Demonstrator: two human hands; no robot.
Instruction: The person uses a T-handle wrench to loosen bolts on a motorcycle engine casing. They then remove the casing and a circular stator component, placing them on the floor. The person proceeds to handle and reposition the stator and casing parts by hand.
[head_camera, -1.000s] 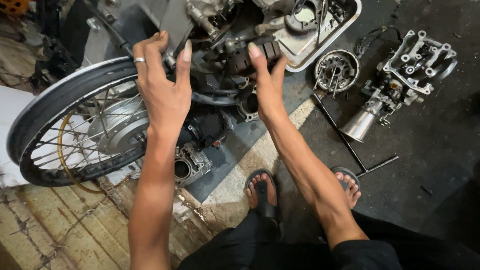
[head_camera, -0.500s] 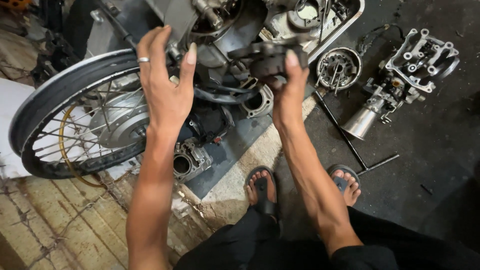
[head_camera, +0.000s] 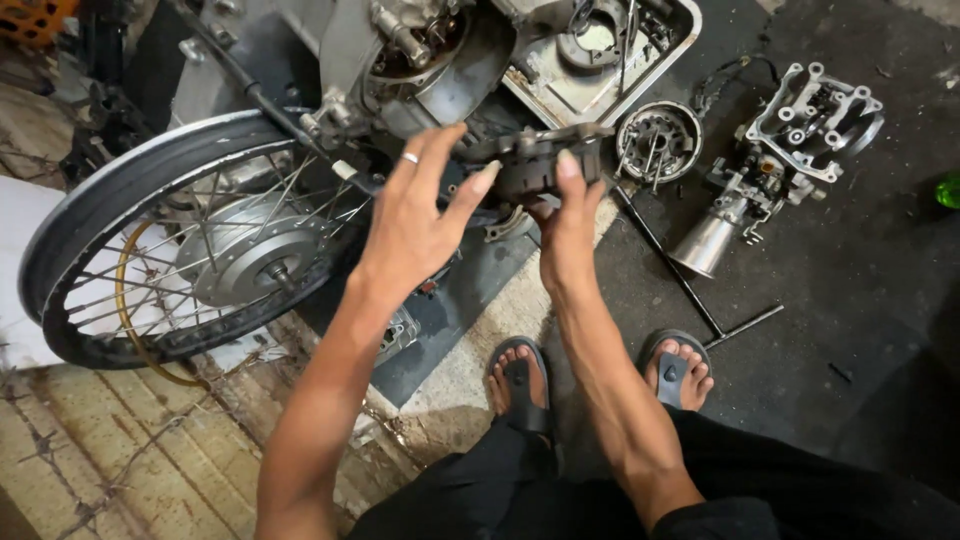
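Compared with a second ago, both hands higher and closer together: right hand (head_camera: 565, 235) now gripping the dark engine part (head_camera: 535, 160) lifted just below the engine case (head_camera: 420, 60), left hand (head_camera: 415, 225) half open, fingertips almost touching that part, holding nothing. Right of the engine case, on the floor, a metal tray (head_camera: 680, 40) with a round part and small pieces; further right, a loose cylinder head (head_camera: 815, 115).

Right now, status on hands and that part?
Right hand grips dark engine part. Left hand open, fingertips at part. Spoked wheel close left.
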